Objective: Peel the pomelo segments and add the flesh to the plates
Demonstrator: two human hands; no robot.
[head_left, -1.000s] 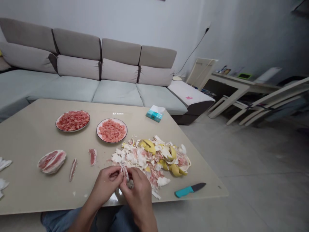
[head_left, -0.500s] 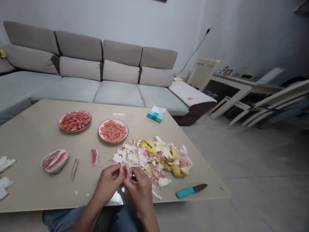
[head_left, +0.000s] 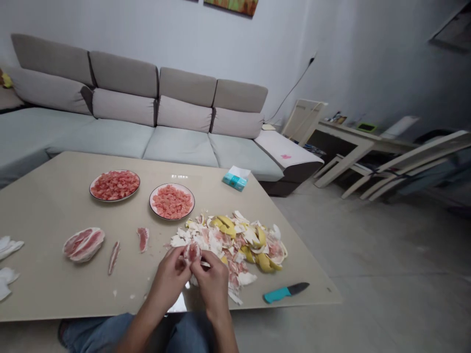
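My left hand (head_left: 170, 277) and my right hand (head_left: 211, 280) are pressed together above the near edge of the beige table (head_left: 47, 206). Both pinch a pink pomelo segment (head_left: 192, 252) with white skin on it, fingers closed round it. Just behind them lies a heap of white and yellow peel scraps (head_left: 235, 241). To the left rest a large pomelo chunk (head_left: 84, 243) and two small segments (head_left: 142, 238), (head_left: 114, 256).
Two plates of pink fruit pieces (head_left: 115, 185), (head_left: 171, 201) stand mid-table. A teal-handled knife (head_left: 285, 291) lies near the right front corner, a tissue pack (head_left: 235, 178) at the far right. White peel bits (head_left: 7, 264) sit at the left edge. A grey sofa (head_left: 147, 122) is behind.
My hands have lifted slightly and turned the segment, so its pink flesh now faces up between my fingertips. The view has tilted up a little.
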